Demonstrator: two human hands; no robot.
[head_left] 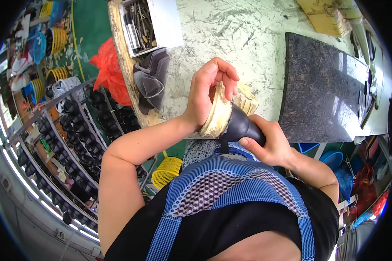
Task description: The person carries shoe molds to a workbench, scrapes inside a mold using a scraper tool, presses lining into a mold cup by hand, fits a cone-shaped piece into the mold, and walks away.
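My right hand (270, 141) is wrapped round a smooth black shoe (239, 126), its rounded end in my palm, low over the table's front edge. A black strap hangs from it. The shoe's other end meets a cream-coloured, crusted round piece (217, 114); I cannot tell whether they are joined. My left hand (211, 82) is just above that piece, its wrist against it and its fingers curled. Whatever those fingers hold, if anything, is hidden. Behind the shoe sits a yellowish, crusted block (247, 102).
On the scuffed table (231, 35) are a box of pens and tools (137, 26), dark cut pieces (151, 78) and a dark speckled board (322, 87). A red plastic bag (113, 71) hangs at the left edge. Racks of black shoes (69, 135) and a yellow basket (167, 172) stand left.
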